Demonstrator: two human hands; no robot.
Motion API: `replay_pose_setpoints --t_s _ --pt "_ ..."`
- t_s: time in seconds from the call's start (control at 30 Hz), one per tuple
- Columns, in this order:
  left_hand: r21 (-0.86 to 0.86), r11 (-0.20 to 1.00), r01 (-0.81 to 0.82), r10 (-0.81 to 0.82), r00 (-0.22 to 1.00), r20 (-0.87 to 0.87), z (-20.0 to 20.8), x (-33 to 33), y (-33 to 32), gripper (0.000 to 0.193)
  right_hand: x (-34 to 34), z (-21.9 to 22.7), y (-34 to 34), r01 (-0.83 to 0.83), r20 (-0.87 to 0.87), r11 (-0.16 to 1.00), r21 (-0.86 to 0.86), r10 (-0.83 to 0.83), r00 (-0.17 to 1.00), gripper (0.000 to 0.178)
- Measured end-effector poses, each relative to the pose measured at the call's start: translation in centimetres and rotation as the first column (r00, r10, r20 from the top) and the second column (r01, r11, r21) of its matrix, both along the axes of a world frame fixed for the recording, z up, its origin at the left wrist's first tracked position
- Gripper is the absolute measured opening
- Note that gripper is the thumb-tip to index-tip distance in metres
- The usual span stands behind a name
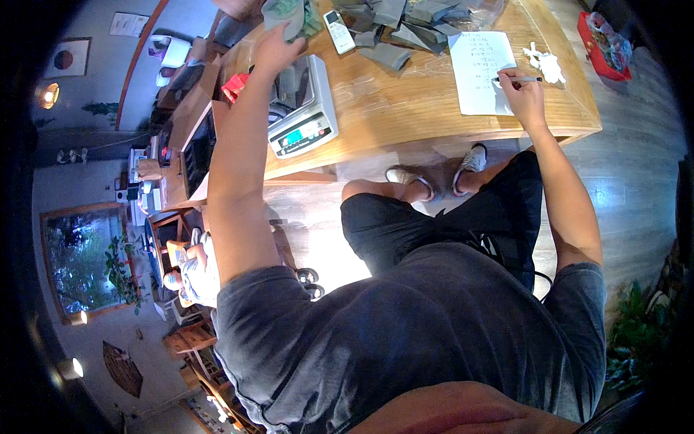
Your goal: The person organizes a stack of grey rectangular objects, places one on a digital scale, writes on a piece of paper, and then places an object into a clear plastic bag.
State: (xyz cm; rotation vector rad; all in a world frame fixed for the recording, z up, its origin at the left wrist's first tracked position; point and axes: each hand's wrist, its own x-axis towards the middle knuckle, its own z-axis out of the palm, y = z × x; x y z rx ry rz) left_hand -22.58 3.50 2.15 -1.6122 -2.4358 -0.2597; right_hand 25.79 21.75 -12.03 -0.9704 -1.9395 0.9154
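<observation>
My right hand (pixel 522 92) pinches a pen (pixel 522 79), its tip resting on a white sheet (pixel 481 71) that lies flat on the wooden bench (pixel 405 108). The sheet carries several short handwritten lines in its upper half; the lower half is blank, so I judge the list partly written, with room left for more entries.

My left hand (pixel 273 49) reaches far forward with the fingers closed around a grey-green pouch (pixel 288 16), lifted just above and behind the scale (pixel 302 108). The scale is a flat white unit with a lit display facing me; something dark and shiny sits on its platform, though I cannot tell what it is.

Beyond the sheet, a heap of similar grey pouches (pixel 405 25) spreads across the far side of the bench, touching one another, and a white remote (pixel 339 31) lies between that heap and my left hand. Small white scraps (pixel 546 64) lie just right of the sheet, and a red tray (pixel 600 40) sits on the floor past the bench's right end. Judging by the size of the heap, much of it looks not yet dealt with.

I am seated, knees under the bench edge, both shoes (pixel 441 177) on the wooden floor.
</observation>
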Motion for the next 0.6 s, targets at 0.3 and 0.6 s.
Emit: replay_pose_setpoints --t_s 0.3,0.6 --pt "-0.121 0.989 0.083 -0.111 0.963 -0.244 -4.0 5.2 9.1 0.056 -0.4 -0.6 0.3 -0.022 -0.026 0.999 0.033 0.023 0.999 0.02" --pt "-0.22 0.967 0.127 -0.186 0.943 -0.275 -5.5 6.1 13.2 0.05 -0.4 0.3 -0.3 -0.053 -0.115 0.987 -0.152 0.036 0.993 0.019"
